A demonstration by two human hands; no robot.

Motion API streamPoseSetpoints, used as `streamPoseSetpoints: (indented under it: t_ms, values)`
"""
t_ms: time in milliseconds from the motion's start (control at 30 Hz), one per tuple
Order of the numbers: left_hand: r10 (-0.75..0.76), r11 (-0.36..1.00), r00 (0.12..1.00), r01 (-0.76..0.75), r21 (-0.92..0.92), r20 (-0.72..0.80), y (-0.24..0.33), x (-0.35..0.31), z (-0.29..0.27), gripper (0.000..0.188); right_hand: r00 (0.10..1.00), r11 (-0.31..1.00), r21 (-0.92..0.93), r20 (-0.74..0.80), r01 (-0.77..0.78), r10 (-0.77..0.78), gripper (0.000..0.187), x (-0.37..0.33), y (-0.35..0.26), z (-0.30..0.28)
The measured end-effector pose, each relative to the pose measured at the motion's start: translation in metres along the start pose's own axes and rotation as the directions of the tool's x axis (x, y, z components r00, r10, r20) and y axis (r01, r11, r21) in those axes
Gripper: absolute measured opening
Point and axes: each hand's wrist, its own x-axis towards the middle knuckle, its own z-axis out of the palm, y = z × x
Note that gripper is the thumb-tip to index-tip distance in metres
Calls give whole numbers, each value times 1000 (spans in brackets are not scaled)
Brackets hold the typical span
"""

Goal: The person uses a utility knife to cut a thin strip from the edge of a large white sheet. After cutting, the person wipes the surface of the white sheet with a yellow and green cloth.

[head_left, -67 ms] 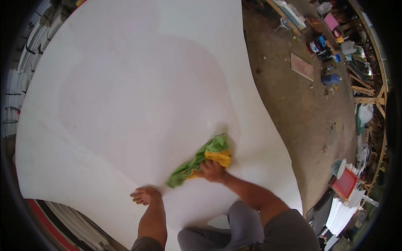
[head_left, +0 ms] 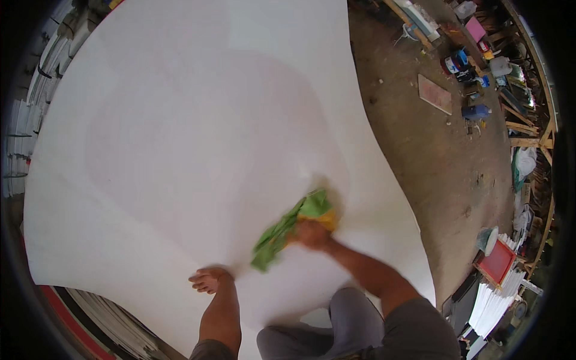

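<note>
Right hand (head_left: 311,234) fingers clamped on the rag (head_left: 288,229) against the sheet (head_left: 180,132); left hand (head_left: 207,279), fingers loosely curled together, presses the sheet's near edge.

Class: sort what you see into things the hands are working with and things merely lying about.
In use: green and yellow cloth, right hand on it, left hand pressed on the white sheet.

Lying about: flat board, blue containers, red frame.
</note>
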Motion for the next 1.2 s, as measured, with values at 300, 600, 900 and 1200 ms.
streamPoseSetpoints:
  t_ms: [300, 600, 900, 1200]
  values:
    - [-26, 997, 998, 22, -73, -50, -15, -17, 19, 72, 651, 500, -422, -404, -756, 642, 44, 77, 277, -173]
    - [-60, 990, 997, 52, 134, 57, 1, -27, 0, 71, 681, 761, -241, -342, 603, -648, 16, 312, -78, -29]
    - [-64, 998, 998, 63, 28, 10, -10, -20, 11, 73, 894, 893, -448, -410, -26, -180, 23, 495, 119, -190]
    - [-54, 993, 998, 56, -100, 25, -3, -32, -1, 74, 168, 414, 404, -519, -816, 838, 50, 474, 188, -310]
